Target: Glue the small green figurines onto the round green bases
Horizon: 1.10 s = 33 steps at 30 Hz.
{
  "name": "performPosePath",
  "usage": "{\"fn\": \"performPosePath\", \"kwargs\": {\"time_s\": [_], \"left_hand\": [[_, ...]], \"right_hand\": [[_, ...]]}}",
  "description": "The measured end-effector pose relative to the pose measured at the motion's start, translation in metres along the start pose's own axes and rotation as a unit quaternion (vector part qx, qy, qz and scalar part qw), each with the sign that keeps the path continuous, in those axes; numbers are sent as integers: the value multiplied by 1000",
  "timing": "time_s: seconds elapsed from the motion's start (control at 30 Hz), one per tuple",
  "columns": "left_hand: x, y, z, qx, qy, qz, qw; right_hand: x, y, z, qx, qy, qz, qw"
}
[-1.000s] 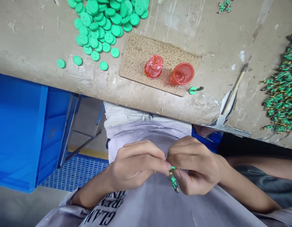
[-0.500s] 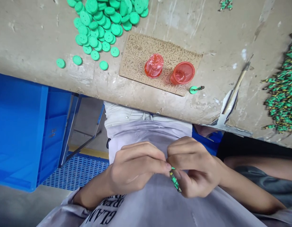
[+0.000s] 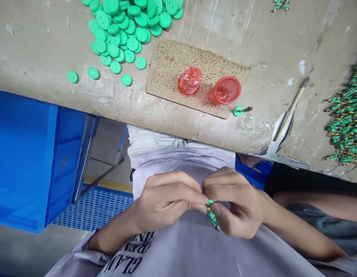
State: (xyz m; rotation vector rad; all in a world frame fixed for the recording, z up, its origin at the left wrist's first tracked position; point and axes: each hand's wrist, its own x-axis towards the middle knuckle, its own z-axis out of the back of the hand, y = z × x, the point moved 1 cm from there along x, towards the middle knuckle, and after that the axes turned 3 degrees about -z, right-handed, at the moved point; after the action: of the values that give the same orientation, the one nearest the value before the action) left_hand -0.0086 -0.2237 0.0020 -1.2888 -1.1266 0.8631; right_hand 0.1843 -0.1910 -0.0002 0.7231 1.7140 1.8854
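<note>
My left hand (image 3: 169,200) and my right hand (image 3: 234,202) are close together in front of the apron, both closed in a pinch. Between their fingertips is a small green piece with yellow and dark markings (image 3: 213,218). Its lower part hangs down beside my right thumb, and a green bit shows at the top between the fingers. The left thumb and forefinger cover its upper end. My right fingers curl over, so their tips are partly hidden.
On the worn table (image 3: 123,104) lie a heap of green discs (image 3: 120,34) and a brown board (image 3: 166,57) with two red cups (image 3: 226,90). Right of it are a green disc with a dark piece (image 3: 238,111), a brush (image 3: 290,109) and many small green pieces (image 3: 347,123). A blue crate (image 3: 22,161) stands left.
Both hands stay almost in place on the small piece. More of its green top now shows between the fingertips. The table view has shifted slightly.
</note>
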Motion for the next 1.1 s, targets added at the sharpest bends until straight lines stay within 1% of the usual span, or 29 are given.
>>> {"fn": "performPosePath", "kwargs": {"time_s": [0.17,0.37,0.5,0.6,0.7,0.87,1.0,1.1], "left_hand": [[-1,0,1,-5,0,11,1000],[-4,-1,0,5,6,1,1000],[-4,-4,1,25,14,-6,1000],[-5,-5,1,43,34,-6,998],[-6,-6,1,47,41,-4,998],[-4,-5,0,17,28,24,999],[0,-4,0,8,5,79,997],[1,-3,0,-11,-3,93,996]], "right_hand": [[-1,2,4,-6,25,-8,1000],[0,3,4,-2,33,-5,999],[1,3,2,4,28,-5,1000],[-1,3,-1,17,10,-7,1000],[-3,1,-3,30,-1,-13,999],[-2,-2,-5,33,-2,-10,999],[0,1,0,-31,-6,-11,999],[0,5,5,-76,-3,-11,997]]}}
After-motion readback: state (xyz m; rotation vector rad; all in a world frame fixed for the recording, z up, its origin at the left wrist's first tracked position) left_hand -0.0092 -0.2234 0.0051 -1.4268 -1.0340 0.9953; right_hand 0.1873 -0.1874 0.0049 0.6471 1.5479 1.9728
